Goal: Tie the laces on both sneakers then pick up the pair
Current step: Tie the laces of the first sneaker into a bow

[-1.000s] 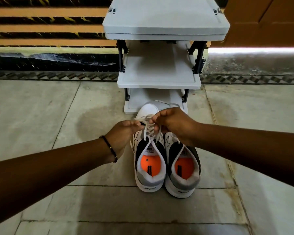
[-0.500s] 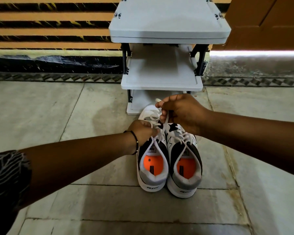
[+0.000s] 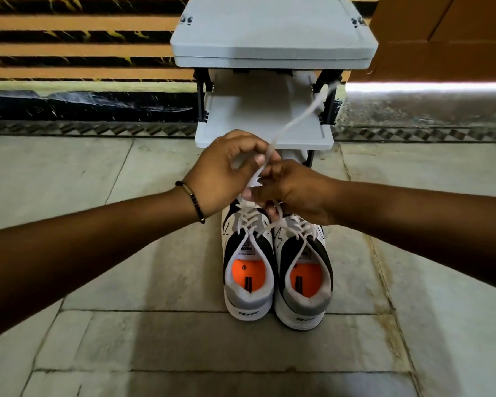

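Observation:
Two white, black and grey sneakers with orange insoles stand side by side on the floor, heels toward me: the left sneaker and the right sneaker. Both hands meet above the left sneaker's toe. My left hand pinches a white lace whose loose end whips up and to the right, blurred. My right hand grips the lace strands just above the eyelets. The fronts of both sneakers are hidden under my hands.
A grey plastic shoe rack with several shelves stands directly behind the sneakers against a striped orange and black wall. The floor is pale stone tile. A brown door is at the upper right.
Both hands have come together and risen above the left sneaker's toe. A lace end now flies up to the right. The view has moved closer.

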The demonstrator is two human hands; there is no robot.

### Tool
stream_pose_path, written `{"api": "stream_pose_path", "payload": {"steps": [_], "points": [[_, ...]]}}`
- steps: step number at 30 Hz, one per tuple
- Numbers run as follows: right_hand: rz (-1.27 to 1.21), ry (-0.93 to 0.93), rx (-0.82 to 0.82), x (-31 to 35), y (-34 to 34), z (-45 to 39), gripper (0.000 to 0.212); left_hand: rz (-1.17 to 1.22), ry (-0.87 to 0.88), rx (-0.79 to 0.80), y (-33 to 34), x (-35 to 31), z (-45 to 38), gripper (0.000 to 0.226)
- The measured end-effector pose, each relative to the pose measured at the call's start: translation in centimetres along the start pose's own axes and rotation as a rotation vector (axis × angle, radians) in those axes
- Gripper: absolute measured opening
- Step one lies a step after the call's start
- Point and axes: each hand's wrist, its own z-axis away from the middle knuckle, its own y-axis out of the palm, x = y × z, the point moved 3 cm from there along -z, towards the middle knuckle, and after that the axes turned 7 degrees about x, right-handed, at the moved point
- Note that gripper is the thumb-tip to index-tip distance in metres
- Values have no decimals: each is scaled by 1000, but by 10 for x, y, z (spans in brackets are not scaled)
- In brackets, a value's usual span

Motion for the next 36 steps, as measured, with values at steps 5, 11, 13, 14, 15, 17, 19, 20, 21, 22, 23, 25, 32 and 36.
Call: {"api": "stream_pose_path", "payload": {"steps": [5,11,13,14,15,17,19,20,21,22,23,25,32,36], "points": [[-25,-68,-119,7,-9,-2,12,90,-239,20,2,17,-1,23],[-91,-25,-140,8,-24,2,14,204,-465,196,-1,28,1,15],[-123,-24,-123,9,-26,1,21,481,-636,303,-2,29,4,14],[-139,-25,-119,9,-26,1,26,578,-685,391,-2,28,6,15],[-150,-28,-112,9,-27,1,28,635,-703,476,-2,26,7,16],[-138,-35,-90,11,-28,0,24,653,-686,578,2,25,9,18],[-92,-46,-79,11,-28,0,14,524,-612,580,5,25,7,13],[-61,-57,-84,11,-28,0,11,408,-553,545,6,26,5,8],[-27,-73,-93,11,-27,0,11,287,-493,501,6,25,3,3],[2,-92,-106,11,-27,0,10,173,-437,454,6,26,1,7],[20,-110,-122,11,-26,0,8,68,-397,406,6,28,1,15],[30,-140,-154,10,-26,0,6,-100,-360,296,3,32,1,32],[50,-265,-217,16,-28,-1,11,464,-634,155,6,26,3,20],[39,-306,-237,18,-29,-1,7,873,-713,84,3,26,0,19]]}}
